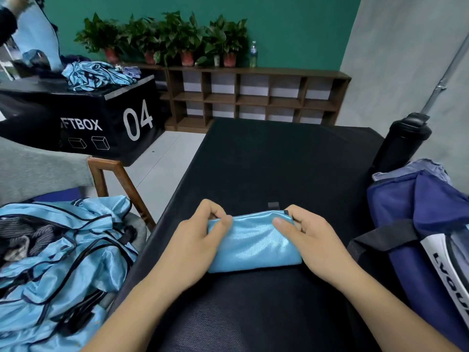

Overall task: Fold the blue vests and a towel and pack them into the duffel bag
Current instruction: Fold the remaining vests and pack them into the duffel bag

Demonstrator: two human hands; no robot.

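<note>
The left hand (203,232) is pinching the left end of the folded glossy light-blue satin vest (253,242); the right hand (309,237) is gripping its right end. The vest is lying toward the near edge of the black cloth-covered counter (279,161), midway between its left and right edges.

Risk: the slippery fabric is probably going to spring open if either grip loosens during transfer to the navy fabric duffel bag (418,224) standing at the right edge.

A heap of unfolded light-blue vests (63,250) is lying off the left edge. Farther off, a black printed box (101,118), a brown wooden cubby shelf (253,97) carrying potted plants (177,36), and a green wall (291,26) are bounding the room.
</note>
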